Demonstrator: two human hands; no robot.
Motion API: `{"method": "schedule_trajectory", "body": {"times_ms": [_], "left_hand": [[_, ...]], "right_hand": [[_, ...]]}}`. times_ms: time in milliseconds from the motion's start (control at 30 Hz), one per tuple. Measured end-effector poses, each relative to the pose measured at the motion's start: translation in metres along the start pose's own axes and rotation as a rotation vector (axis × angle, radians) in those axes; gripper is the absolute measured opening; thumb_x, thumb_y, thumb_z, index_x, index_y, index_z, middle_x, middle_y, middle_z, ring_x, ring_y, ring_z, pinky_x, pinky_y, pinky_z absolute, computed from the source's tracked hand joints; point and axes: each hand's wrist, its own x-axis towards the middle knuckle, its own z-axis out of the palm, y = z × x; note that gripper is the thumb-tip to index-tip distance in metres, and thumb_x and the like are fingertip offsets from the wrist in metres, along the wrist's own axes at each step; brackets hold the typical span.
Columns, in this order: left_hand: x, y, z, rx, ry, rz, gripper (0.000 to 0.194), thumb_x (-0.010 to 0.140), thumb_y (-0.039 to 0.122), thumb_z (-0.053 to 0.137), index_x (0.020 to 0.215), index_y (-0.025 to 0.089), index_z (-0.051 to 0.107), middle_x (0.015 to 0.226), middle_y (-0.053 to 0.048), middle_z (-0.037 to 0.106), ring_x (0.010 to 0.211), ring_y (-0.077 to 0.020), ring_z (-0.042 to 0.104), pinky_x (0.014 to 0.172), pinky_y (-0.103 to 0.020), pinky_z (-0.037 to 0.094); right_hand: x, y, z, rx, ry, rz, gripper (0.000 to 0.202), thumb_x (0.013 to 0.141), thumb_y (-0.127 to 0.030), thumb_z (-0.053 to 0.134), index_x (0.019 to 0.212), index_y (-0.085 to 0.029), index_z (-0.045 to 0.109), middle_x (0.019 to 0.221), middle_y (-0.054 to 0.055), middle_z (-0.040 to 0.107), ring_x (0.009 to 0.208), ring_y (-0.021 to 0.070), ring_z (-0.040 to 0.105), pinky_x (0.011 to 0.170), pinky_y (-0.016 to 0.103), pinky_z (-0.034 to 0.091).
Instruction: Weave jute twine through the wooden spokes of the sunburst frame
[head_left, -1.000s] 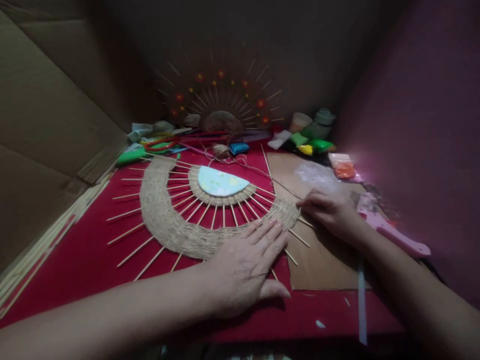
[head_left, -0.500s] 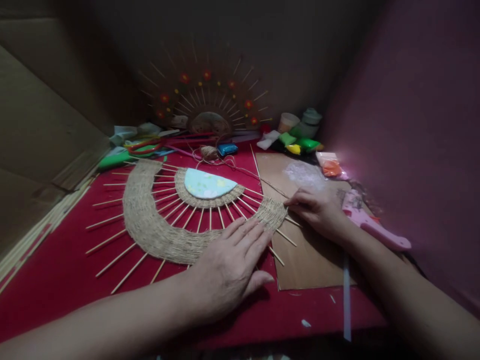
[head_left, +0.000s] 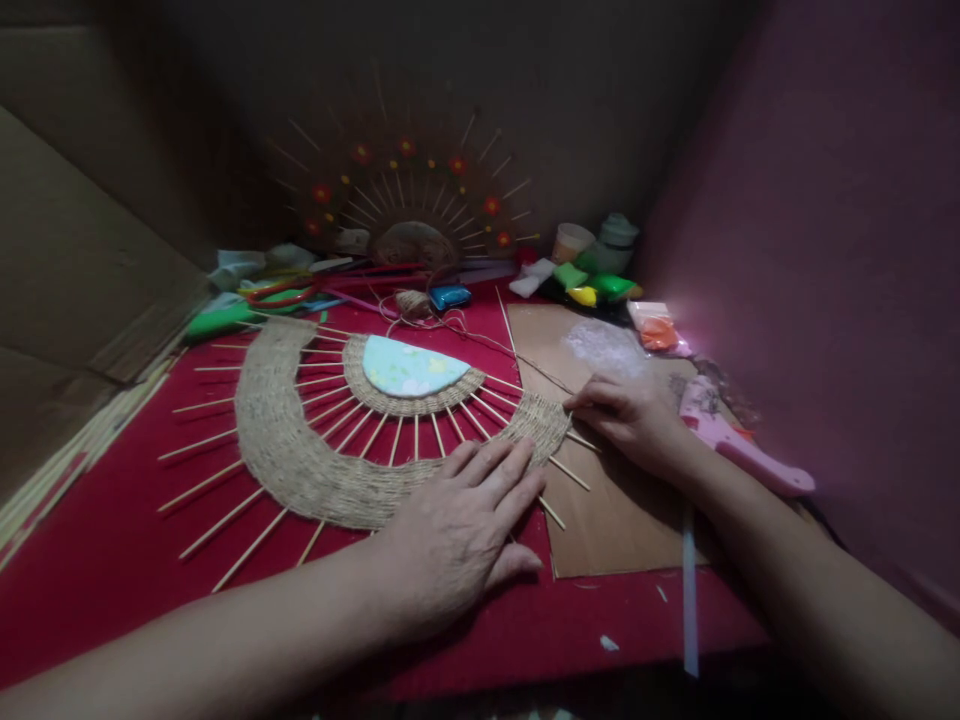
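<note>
A half-round piece of woven twine on thin wooden sticks lies on the red cloth, its broad outer twine band curving round a smaller inner one. Pale blue patterned fabric covers the centre of the piece. My left hand rests flat, palm down, across the band's right part, fingers stretched out and hiding some of the weave. At the band's right end, my right hand pinches the twine, thumb and forefinger together by the last sticks. That strand runs back to a small twine ball.
A brown board lies beneath the right end. A pink glue gun sits beside my right forearm. Scissors and coloured packets line the back, before a finished-looking flowered stick fan. Sticks lie along the left edge.
The whole view has shifted slightly, so everything sits a little further left. Both hands keep the same places on the woven piece.
</note>
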Motion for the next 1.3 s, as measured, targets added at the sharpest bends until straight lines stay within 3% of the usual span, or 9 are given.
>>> {"method": "schedule_trajectory", "body": {"times_ms": [233,433,567,700,900,1067,1167,1300], "left_hand": [[0.000,-0.001,-0.003,-0.037,0.023,-0.003,0.058,0.091,0.053,0.040,0.136,0.016,0.043,0.145,-0.012,0.041,0.132,-0.0304,0.038,0.101,-0.047,0.038],[0.001,-0.011,-0.008,-0.126,0.172,0.019,0.041,0.094,0.035,0.044,0.127,0.010,0.049,0.131,-0.016,0.053,0.116,-0.0266,0.049,0.094,-0.043,0.045],[0.015,-0.015,-0.014,-0.104,0.238,0.047,0.026,0.094,0.020,0.043,0.113,0.011,0.057,0.121,-0.015,0.056,0.105,-0.0232,0.051,0.088,-0.039,0.046],[0.042,-0.015,-0.021,-0.126,0.194,0.088,0.024,0.094,0.016,0.040,0.089,0.013,0.063,0.093,-0.009,0.060,0.084,-0.0170,0.051,0.075,-0.032,0.045],[0.072,-0.016,-0.013,-0.107,0.136,-0.011,0.019,0.091,0.019,0.046,0.083,0.014,0.062,0.085,-0.006,0.055,0.080,-0.0162,0.048,0.073,-0.030,0.043],[0.072,-0.017,-0.005,-0.086,0.129,-0.013,0.014,0.090,0.018,0.048,0.086,0.014,0.061,0.089,-0.006,0.054,0.083,-0.0167,0.047,0.075,-0.030,0.043],[0.069,-0.014,-0.008,0.060,0.139,0.070,0.018,0.092,0.017,0.044,0.087,0.013,0.061,0.089,-0.008,0.055,0.081,-0.0180,0.047,0.072,-0.031,0.043],[0.070,-0.008,-0.016,0.359,0.101,0.316,0.019,0.091,0.012,0.042,0.088,0.010,0.061,0.088,-0.010,0.058,0.081,-0.0222,0.051,0.075,-0.037,0.043]], "right_hand": [[0.000,0.003,0.002,0.008,0.006,-0.007,0.013,0.085,-0.022,0.055,0.082,-0.019,0.068,0.079,0.004,0.063,0.075,0.0155,0.059,0.068,0.029,0.045],[0.002,0.001,0.002,-0.021,0.011,0.023,0.011,0.083,-0.015,0.058,0.080,-0.020,0.067,0.081,0.004,0.065,0.075,0.0143,0.060,0.069,0.027,0.045],[0.003,-0.002,0.000,-0.028,-0.018,0.049,0.015,0.083,-0.012,0.057,0.081,-0.021,0.068,0.083,0.004,0.065,0.078,0.0143,0.060,0.070,0.027,0.046],[0.003,-0.004,-0.001,-0.040,-0.018,0.070,0.015,0.082,-0.013,0.057,0.082,-0.021,0.069,0.083,0.004,0.066,0.078,0.0147,0.060,0.070,0.027,0.046],[0.003,-0.004,-0.015,-0.008,0.021,0.104,0.012,0.077,-0.011,0.060,0.083,-0.017,0.067,0.080,0.003,0.067,0.074,0.0140,0.059,0.068,0.027,0.044],[-0.001,-0.008,-0.042,-0.027,-0.192,0.062,0.014,0.075,-0.009,0.057,0.075,-0.019,0.067,0.075,0.001,0.067,0.072,0.0134,0.059,0.067,0.025,0.043],[-0.003,-0.009,-0.046,-0.117,-0.214,0.013,0.016,0.074,-0.007,0.055,0.074,-0.019,0.065,0.077,0.002,0.066,0.073,0.0144,0.057,0.067,0.026,0.041],[-0.003,-0.007,-0.039,-0.180,-0.216,0.007,0.016,0.077,-0.006,0.054,0.073,-0.019,0.063,0.077,0.004,0.065,0.072,0.0141,0.056,0.066,0.026,0.040]]}}
